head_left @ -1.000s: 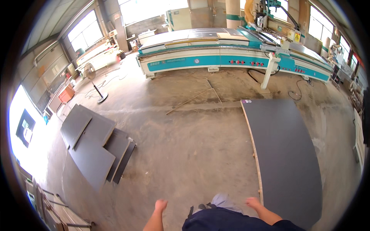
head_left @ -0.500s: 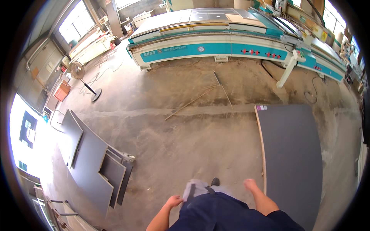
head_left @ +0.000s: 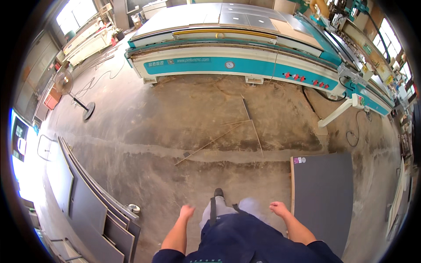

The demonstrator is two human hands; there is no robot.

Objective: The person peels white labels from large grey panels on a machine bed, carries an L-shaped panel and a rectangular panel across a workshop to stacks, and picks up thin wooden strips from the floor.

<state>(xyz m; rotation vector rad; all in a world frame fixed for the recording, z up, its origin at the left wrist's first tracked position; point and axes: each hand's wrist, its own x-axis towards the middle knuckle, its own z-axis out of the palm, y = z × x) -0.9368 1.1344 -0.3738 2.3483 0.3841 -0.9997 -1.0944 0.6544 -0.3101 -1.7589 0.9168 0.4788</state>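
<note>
My left hand (head_left: 187,212) hangs in the air beside my left thigh, touching nothing; motion smears its fingers. On the other side, my right hand (head_left: 278,208) has its fingers curled in, with nothing seen in it. Close to its right is a stack of dark grey boards (head_left: 323,197) with pale edges and small stickers at the far left corner. Several cut grey panels (head_left: 90,206) stand on the left, apart from my left hand. A dark shoe (head_left: 219,192) shows ahead of my body.
A long white and teal cutting machine (head_left: 197,65) spans the far side, with panels on its bed. Thin strips (head_left: 210,142) lie on the floor ahead. A standing fan (head_left: 81,103) is at the far left. A cable (head_left: 351,136) lies near the machine's control post (head_left: 337,113).
I have moved forward: the machine and floor strips appear nearer, and the panels at left have slid back in view. My left hand has swung forward, and the feet have shifted.
</note>
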